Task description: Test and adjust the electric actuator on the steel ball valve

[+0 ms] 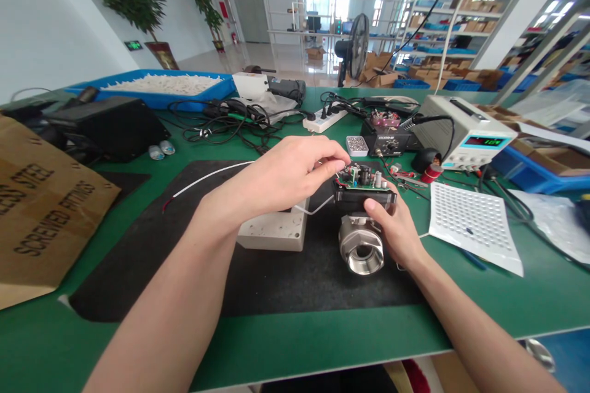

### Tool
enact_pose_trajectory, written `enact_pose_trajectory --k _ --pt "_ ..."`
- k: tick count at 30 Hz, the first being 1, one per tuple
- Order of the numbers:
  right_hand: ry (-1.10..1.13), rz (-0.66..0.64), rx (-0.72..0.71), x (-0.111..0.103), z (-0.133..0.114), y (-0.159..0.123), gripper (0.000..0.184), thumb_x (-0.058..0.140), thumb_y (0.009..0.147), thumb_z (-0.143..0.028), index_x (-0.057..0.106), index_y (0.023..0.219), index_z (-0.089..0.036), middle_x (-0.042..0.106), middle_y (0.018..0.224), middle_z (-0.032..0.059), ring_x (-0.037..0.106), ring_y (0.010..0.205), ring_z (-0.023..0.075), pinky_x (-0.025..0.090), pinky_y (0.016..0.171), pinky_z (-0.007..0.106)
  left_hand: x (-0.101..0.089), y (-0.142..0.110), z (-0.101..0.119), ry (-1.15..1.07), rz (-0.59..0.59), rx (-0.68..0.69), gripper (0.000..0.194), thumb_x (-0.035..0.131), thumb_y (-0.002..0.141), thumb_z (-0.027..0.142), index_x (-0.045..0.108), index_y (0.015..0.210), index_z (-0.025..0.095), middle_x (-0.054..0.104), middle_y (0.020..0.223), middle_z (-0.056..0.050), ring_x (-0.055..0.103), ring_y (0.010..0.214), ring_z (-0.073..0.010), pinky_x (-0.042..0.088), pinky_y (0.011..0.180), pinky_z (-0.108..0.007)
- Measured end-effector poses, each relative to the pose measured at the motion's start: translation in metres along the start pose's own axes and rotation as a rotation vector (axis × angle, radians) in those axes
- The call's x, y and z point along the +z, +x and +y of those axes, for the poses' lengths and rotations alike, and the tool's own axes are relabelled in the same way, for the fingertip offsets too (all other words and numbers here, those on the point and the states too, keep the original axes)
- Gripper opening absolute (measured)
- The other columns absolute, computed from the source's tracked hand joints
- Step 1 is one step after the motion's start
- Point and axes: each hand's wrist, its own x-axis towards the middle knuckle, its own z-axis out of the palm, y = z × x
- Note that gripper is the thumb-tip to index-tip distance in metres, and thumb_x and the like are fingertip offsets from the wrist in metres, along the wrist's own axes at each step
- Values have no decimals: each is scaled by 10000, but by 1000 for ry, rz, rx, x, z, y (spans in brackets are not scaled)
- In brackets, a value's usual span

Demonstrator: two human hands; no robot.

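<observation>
Head view. A workshop hall with shelving, potted plants and a standing fan (354, 49) is seen behind a green surface (322, 344) on which a black mat (258, 282) is laid. At the middle of the mat a steel valve body (362, 247) is shown with its threaded opening turned toward the viewer; a black actuator housing (364, 196) is mounted on top of it, and a small green circuit board (357, 175) with upright components is exposed in the open housing. The left hand (286, 175) is held over the board, its fingers (338, 163) drawn together in a pinch at the board's near-left edge; what is pinched is too small to be told. The right hand (396, 230) is wrapped around the right side of the valve body and housing, its fingers clamped on them, the thumb lying across the housing front. A white plastic cover (276, 227) is placed just left of the valve, and a white cable (207, 177) is run from behind the left hand across the mat. To the right, a white perforated sheet (472, 224), a soldering station (386, 142) and a bench power supply (470, 132) are arranged. A cardboard box (41, 209) is set at the far left, and a blue tray (152, 89) of white parts lies at the rear.
</observation>
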Motion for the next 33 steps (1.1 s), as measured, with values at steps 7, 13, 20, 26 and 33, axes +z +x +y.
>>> enact_pose_trajectory --k 7,13,20,26,33 --pt "-20 -3 11 0 -1 0 724 826 819 -537 528 1430 -286 660 1415 68 633 1271 317 485 1122 502 1 1 -1 49 -32 8 310 450 1037 281 734 1156 244 759 1184 -6 689 1047 -194 496 900 -290" --pt "13 -16 16 0 -2 0 756 849 799 -518 521 1440 -289 661 1412 65 636 1271 317 491 1123 499 1 1 0 48 -52 8 308 451 1043 277 731 1170 251 753 1190 5 684 1049 -185 483 900 -280" --pt "40 -22 18 0 -2 0 738 849 805 -500 520 1430 -289 668 1404 60 638 1272 308 496 1120 484 2 0 0 57 -68 -15 306 454 1042 277 730 1169 238 755 1195 2 688 1068 -191 481 907 -281" --pt "29 -13 10 0 -1 1 707 844 819 -487 532 1422 -289 674 1391 61 644 1254 306 493 1115 482 2 0 0 64 -75 -16 306 452 1045 264 729 1167 229 754 1202 -1 687 1085 -186 481 908 -270" --pt "30 -15 0 -1 1 1 722 851 814 -474 530 1426 -265 668 1390 79 643 1248 302 491 1103 473 2 0 1 107 -74 3 309 449 1047 259 730 1170 222 755 1171 0 688 1041 -180 483 885 -275"
